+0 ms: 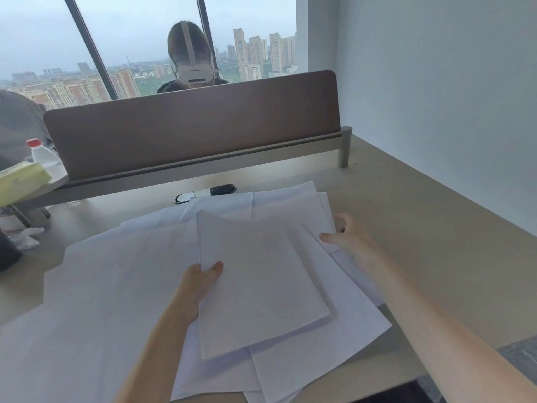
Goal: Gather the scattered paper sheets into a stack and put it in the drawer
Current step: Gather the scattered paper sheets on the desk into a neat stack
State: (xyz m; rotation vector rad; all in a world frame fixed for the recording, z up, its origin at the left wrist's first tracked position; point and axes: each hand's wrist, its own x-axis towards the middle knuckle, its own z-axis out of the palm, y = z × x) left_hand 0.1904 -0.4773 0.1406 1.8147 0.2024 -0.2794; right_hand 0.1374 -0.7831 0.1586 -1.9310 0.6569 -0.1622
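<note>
Two hands on loose paper, desk centre.
Left hand [203, 282] pinches the gathered stack [261, 286] at its left edge, above scattered sheets [96, 286]; right hand [347, 237] grips sheet edges farther back. Desk [421, 228] beneath; divider panel [191, 135] beyond.

Left hand [203, 279] thumb on top, fingers hidden underneath, pinching. Right hand [347, 235] reached further forward, fingers curled, thumb extended. Both forearms bare.

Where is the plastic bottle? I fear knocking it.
Head view, far left: the plastic bottle stands beyond the divider's left end, behind a yellow-green pack.
</note>
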